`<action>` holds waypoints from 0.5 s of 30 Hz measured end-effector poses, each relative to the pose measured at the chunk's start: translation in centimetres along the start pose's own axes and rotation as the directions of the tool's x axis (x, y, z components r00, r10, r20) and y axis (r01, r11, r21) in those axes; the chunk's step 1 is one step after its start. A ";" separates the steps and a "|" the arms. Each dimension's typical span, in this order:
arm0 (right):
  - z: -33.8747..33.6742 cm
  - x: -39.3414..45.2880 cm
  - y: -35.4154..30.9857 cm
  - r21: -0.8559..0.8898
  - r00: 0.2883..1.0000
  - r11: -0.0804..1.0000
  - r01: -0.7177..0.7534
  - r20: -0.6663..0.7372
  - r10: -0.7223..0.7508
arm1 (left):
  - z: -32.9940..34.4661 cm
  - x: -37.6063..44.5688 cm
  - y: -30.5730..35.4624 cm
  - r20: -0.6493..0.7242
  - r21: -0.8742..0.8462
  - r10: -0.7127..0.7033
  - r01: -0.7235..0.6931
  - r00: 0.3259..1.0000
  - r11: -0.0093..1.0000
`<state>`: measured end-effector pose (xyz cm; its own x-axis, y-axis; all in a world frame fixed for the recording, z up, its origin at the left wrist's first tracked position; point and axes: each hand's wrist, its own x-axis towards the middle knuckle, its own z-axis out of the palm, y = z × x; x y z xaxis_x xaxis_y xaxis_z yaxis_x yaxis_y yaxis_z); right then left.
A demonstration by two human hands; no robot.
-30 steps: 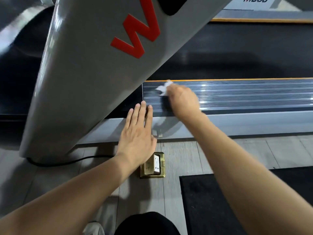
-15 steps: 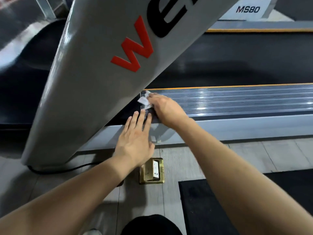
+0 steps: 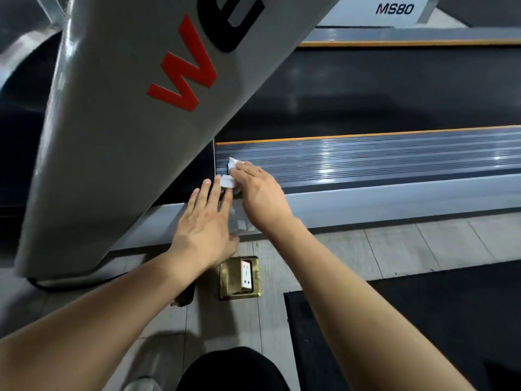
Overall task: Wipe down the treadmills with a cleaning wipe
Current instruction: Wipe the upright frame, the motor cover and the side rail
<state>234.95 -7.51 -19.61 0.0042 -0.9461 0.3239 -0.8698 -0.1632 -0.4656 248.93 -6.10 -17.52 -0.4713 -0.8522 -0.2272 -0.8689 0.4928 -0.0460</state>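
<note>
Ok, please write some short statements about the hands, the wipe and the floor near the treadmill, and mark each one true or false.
1. The right hand presses the white wipe on the ribbed side rail. True.
2. The left hand holds a spray bottle. False: it lies flat with straight fingers on the grey frame, holding nothing.
3. A brass floor socket sits in the floor below the hands. True.
4. The wipe is at the far right end of the rail. False: it is at the left end, beside the grey upright.
5. The upright bears a red letter W. True.
</note>
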 end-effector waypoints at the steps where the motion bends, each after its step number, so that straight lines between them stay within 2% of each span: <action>1: -0.2 -0.1 0.9 -0.021 1.000 1.000 0.021 0.000 -0.021 | 0.0 0.0 -0.1 0.001 0.003 0.002 -0.002 1.000 1.000; 2: -0.7 -0.4 2.6 -0.057 1.000 0.998 -0.006 -0.023 0.005 | 0.1 0.0 -0.2 0.001 0.003 0.006 -0.006 1.000 1.000; 4: -2.5 -1.5 7.2 -0.129 0.980 0.980 -0.154 -0.149 0.134 | 0.4 0.1 -0.4 -0.002 -0.003 0.014 -0.014 1.000 1.000; 7: -5.6 -3.7 13.2 -0.220 0.867 0.854 -0.472 -0.290 0.404 | 0.8 0.4 -0.3 -0.017 -0.001 0.015 -0.015 1.000 1.000; 9: -5.5 -3.8 12.6 -0.190 0.813 0.807 -0.559 -0.320 0.487 | 1.0 0.4 -0.1 -0.031 0.002 0.007 -0.007 0.999 1.000; 11: -3.5 -3.2 9.4 -0.128 0.858 0.878 -0.462 -0.315 0.406 | 0.9 0.5 0.1 -0.037 0.004 -0.001 0.002 0.999 1.000; 13: -0.2 -2.6 5.0 -0.083 0.932 0.964 -0.254 -0.287 0.221 | 0.8 0.5 0.4 -0.038 0.001 -0.012 0.012 0.999 1.000; 15: 2.0 -2.6 1.1 -0.037 0.981 0.995 -0.087 -0.175 0.080 | 0.6 0.5 0.7 -0.066 0.009 -0.026 0.026 0.997 1.000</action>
<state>234.95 -5.77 -22.63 -0.1515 -0.8924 0.4251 -0.8846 -0.0694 -0.4611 248.17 -6.03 -18.29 -0.4580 -0.8743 -0.1610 -0.8795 0.4720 -0.0611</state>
